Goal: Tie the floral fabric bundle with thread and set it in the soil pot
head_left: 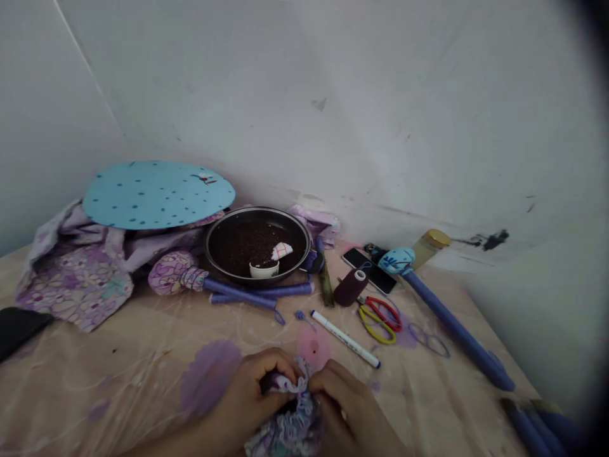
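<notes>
Low in the view, a bunched piece of purple floral fabric (290,426) with gathered, ruffled folds sits between my hands. My left hand (254,390) pinches its upper edge from the left, thumb and index finger curled round a fold. From the right, my right hand (349,397) grips the same ruffled edge with its fingers bent in. The fabric's lower part runs out of the frame, and some fingertips are hidden in the folds. Just beyond my right hand lies a white marker (345,338) with dark blue ends.
A dark pan (209,257) holds brown granular material and a small white cup (264,271). Left are a blue dotted oval piece (157,195), floral cloth (80,285) and a purple-handled floral-headed stick (174,273). Right are a thread spool (349,289), red-and-yellow-handled snips (380,320), a phone (383,279) and a blue-headed stick (457,327).
</notes>
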